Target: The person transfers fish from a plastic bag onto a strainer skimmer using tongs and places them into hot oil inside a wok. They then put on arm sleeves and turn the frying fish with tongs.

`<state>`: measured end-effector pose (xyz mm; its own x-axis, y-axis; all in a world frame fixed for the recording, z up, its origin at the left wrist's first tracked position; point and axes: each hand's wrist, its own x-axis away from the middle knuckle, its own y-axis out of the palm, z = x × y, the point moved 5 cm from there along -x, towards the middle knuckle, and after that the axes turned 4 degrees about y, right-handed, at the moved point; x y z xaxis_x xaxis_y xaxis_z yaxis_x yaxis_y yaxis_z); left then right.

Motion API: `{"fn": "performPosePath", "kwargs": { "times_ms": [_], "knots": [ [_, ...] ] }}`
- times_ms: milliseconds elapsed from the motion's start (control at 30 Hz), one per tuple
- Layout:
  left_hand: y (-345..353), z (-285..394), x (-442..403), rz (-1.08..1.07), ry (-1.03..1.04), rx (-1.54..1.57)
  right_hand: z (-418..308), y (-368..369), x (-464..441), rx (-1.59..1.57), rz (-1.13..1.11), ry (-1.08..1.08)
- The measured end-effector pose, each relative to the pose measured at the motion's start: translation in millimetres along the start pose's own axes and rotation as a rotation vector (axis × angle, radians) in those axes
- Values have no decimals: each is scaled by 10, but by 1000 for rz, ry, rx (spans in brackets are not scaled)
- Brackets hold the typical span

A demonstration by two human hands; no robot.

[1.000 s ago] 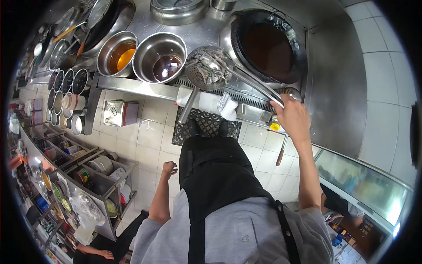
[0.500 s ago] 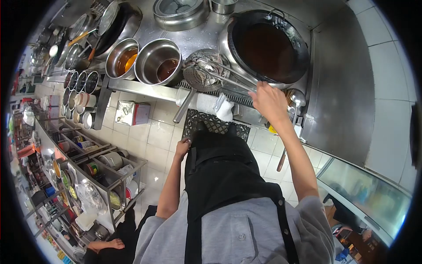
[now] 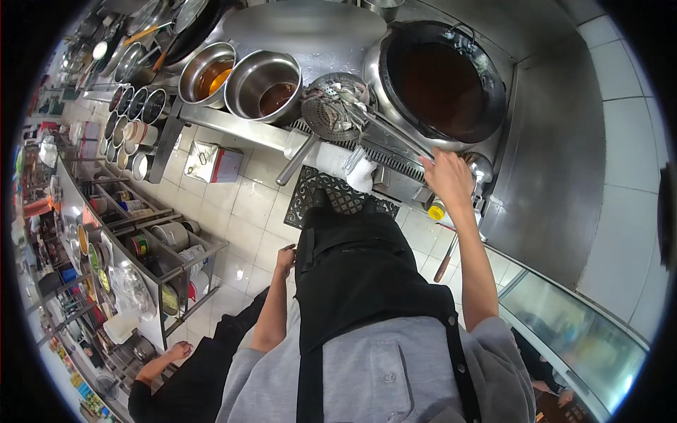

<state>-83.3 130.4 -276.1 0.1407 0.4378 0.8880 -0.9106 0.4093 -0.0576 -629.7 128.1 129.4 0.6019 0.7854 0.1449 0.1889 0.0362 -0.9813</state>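
My right hand [image 3: 449, 180] is closed around the near end of long metal tongs [image 3: 403, 134], in front of the wok. The tongs slant up and left toward a perforated skimmer [image 3: 326, 121] heaped with whole small fish [image 3: 350, 99]. This skimmer lies across the stove's front edge, its handle [image 3: 296, 162] sticking out toward me. A large black wok [image 3: 393, 77] holds dark brown liquid [image 3: 444, 88]. My left hand [image 3: 285, 261] hangs beside my black apron, fingers curled, with nothing visible in them.
Two steel pots [image 3: 240, 88] with leftover liquid stand left of the skimmer. A white cloth [image 3: 338, 159] lies on the stove's front rail. Below my right hand are a yellow-capped bottle [image 3: 436, 210] and a ladle [image 3: 479, 168]. Another person's hand [image 3: 180, 350] shows at lower left.
The view has shifted slightly. My right hand has drawn back, and the tongs' far ends have moved right over the fish, with their arms closer together. My left hand stays low beside the apron.
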Motion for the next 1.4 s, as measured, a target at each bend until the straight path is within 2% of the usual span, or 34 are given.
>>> {"fn": "performPosePath", "kwargs": {
  "times_ms": [33, 167, 333, 433, 667, 800, 867, 967, 1000, 1133, 1200, 1400],
  "knots": [
    [-22, -171, -154, -27, 8, 43, -3, 11, 29, 5, -9, -3],
    [149, 146, 266, 13, 12, 70, -141, -53, 170, 49, -23, -29],
    [245, 504, 319, 20, 55, 8, -64, 11, 138, 6, 28, -26],
    [210, 542, 90, 3, 63, 22, 72, 130, 13, 51, 3, 24],
    [18, 631, -251, -36, 66, 29, 26, -315, 231, 26, 69, 83],
    [80, 778, -283, -83, 43, -159, -112, -371, 136, 61, 87, 99],
    [289, 1184, -20, -61, 72, -356, -188, -357, 35, 87, 53, 86],
    [430, 836, -1030, -148, 350, -604, -294, -335, -85, 131, 60, 52],
    [606, 1134, -788, -115, 370, -763, -312, -305, -145, 132, 80, 34],
    [1219, 1446, -729, -190, 455, -796, -463, -247, -467, 175, 112, -23],
    [1492, 1421, -814, -179, 505, -835, -513, -169, -674, 198, 108, -47],
    [2377, 1147, -809, -420, 525, -986, -633, 103, -1075, 200, 122, -108]
  ]
}}
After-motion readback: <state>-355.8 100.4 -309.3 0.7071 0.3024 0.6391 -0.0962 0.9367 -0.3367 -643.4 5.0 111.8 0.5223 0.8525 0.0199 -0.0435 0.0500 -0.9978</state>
